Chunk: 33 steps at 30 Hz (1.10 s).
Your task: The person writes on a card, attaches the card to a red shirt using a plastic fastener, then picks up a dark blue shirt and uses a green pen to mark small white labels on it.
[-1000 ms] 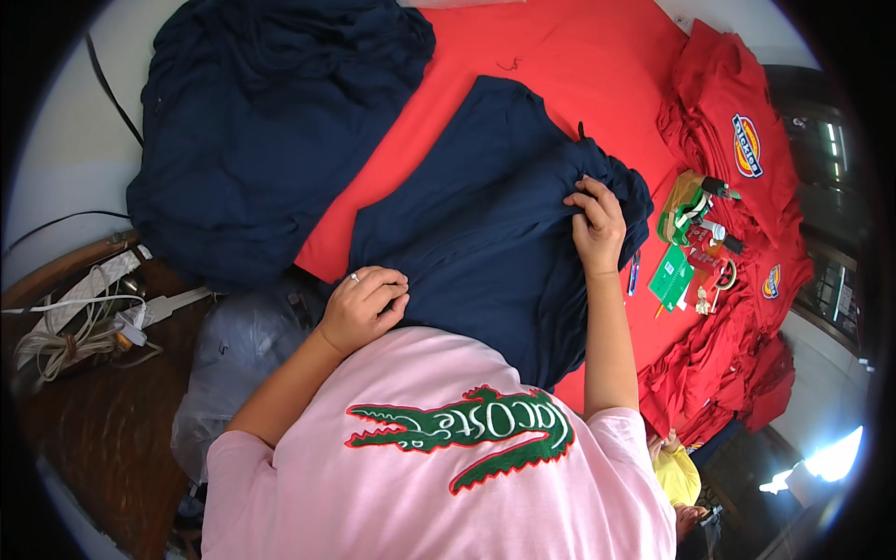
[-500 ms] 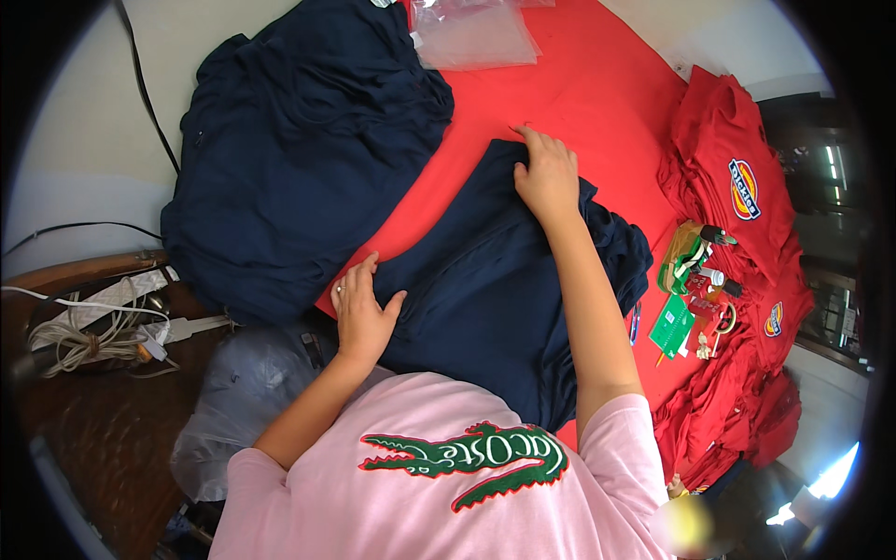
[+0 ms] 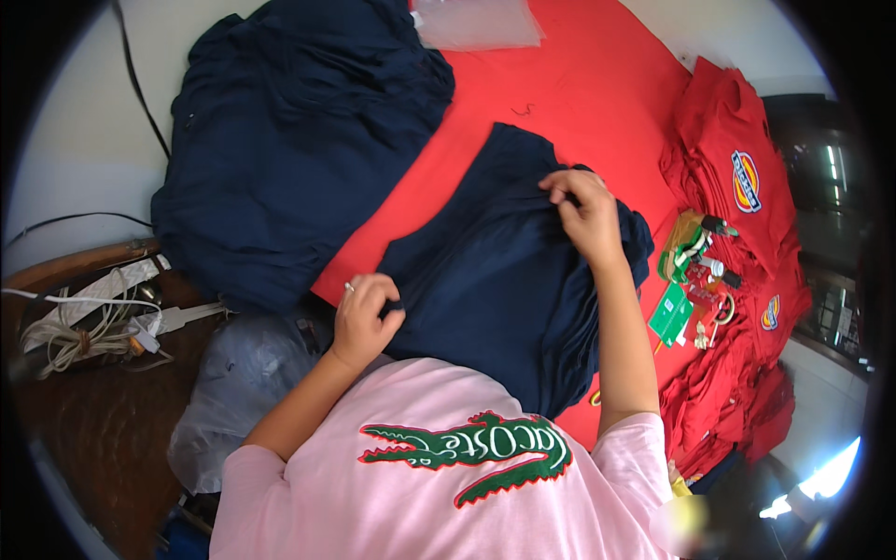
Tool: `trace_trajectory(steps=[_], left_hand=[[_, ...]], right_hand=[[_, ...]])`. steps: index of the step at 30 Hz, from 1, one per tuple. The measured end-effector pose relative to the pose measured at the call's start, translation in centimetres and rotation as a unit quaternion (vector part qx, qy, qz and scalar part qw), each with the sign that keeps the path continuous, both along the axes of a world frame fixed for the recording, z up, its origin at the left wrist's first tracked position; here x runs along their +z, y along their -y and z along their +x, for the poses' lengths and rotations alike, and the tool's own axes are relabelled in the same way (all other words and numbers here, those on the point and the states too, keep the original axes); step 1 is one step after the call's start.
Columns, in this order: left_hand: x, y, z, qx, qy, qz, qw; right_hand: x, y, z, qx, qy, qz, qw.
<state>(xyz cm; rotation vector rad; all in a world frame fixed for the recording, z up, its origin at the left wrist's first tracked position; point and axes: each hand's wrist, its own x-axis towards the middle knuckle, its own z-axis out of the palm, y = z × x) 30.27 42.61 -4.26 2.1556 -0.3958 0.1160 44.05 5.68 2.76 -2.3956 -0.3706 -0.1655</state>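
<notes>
A folded navy garment [image 3: 499, 280] lies in front of me on a red cloth [image 3: 611, 103]. At its left edge, my left hand [image 3: 364, 317], with a ring on one finger, is closed, and a bit of the navy fabric shows between thumb and fingers. My right hand [image 3: 590, 210] is over the garment's upper right part. Its fingers are loosely bent and the thumb is apart from them; nothing shows in its grasp. Beyond the garment's far edge lies a short dark thread [image 3: 525, 110].
A large navy garment pile [image 3: 299, 149] is at far left, beside a clear plastic bag [image 3: 481, 23]. Red garments [image 3: 719, 159] line the right edge, near a green card [image 3: 670, 315] and small tools. Coiled cables [image 3: 84, 341] and a translucent bag [image 3: 247, 392] are at left.
My right hand has drawn back from the far edge and moved right, its fingers now bent. My left hand has closed at the garment's left edge and come slightly nearer. The thread is uncovered.
</notes>
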Motion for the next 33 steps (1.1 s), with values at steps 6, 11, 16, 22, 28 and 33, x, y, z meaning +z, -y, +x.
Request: trace_trajectory(steps=[6, 11, 16, 22, 28, 33], left_hand=[[-0.8, -0.6, -1.8, -0.148, 0.083, 0.042, 0.985], [-0.6, -0.6, -1.8, -0.169, 0.07, 0.038, 0.982], [-0.3, -1.2, -2.1, -0.161, 0.042, 0.005, 0.986], [-1.2, -0.1, -1.8, 0.056, -0.131, -0.137, 0.98], [-1.2, 2.4, 2.6, 0.133, -0.203, 0.015, 0.97], [-1.7, 2.4, 2.6, 0.124, -0.151, 0.077, 0.978]], right_hand=[[-3.1, 6.8, -9.5, -0.158, -0.056, 0.069, 0.983], [-5.9, 4.4, -12.2, -0.207, 0.02, 0.08, 0.975], [-4.9, 4.5, -11.6, -0.199, 0.048, -0.02, 0.979], [-0.8, 3.4, -5.7, -0.167, 0.024, -0.226, 0.959], [-3.3, -1.0, 4.2, -0.102, 0.051, -0.206, 0.972], [-6.5, -4.5, 8.5, -0.058, 0.031, -0.274, 0.959]])
